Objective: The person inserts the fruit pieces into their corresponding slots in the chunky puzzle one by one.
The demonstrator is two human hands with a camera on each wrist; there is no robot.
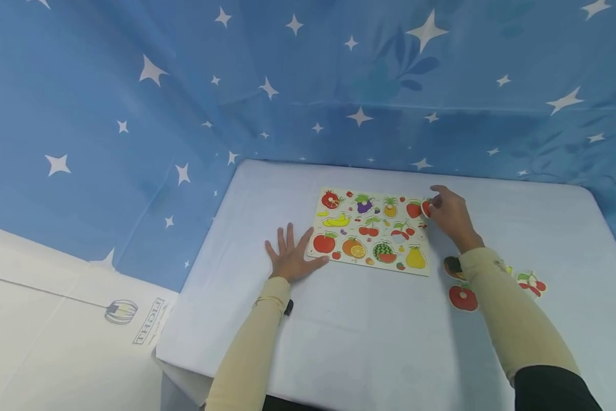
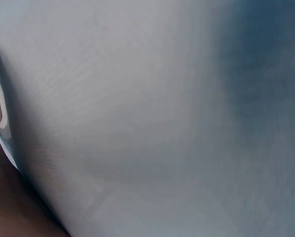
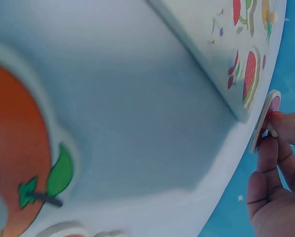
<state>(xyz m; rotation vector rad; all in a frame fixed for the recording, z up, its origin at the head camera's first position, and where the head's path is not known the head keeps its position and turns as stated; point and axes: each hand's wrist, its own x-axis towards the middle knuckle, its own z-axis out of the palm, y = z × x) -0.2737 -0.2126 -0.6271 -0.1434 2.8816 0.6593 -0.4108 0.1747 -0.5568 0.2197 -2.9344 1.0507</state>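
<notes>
A fruit puzzle board (image 1: pixel 421 238) lies on the table, with printed pictures such as bananas, grapes, a watermelon and a pear. My left hand (image 1: pixel 289 261) rests flat with fingers spread at the board's lower left corner, thumb and forefinger touching its edges. At the upper right corner, my right hand (image 1: pixel 449 216) pinches a strawberry puzzle piece (image 3: pixel 264 121) between thumb and fingers. It is held just off the board, beside the printed strawberry (image 1: pixel 414 209). The left wrist view is mostly blurred cloth, with a bit of the hand at its left edge.
Several loose fruit pieces lie right of the board: a round red fruit (image 1: pixel 463 298), a dark-edged piece (image 1: pixel 454 268) and cherries (image 1: pixel 532 283). My right forearm partly covers them. A blue star-patterned curtain (image 1: pixel 308 74) hangs behind the white-covered table (image 1: pixel 369 337).
</notes>
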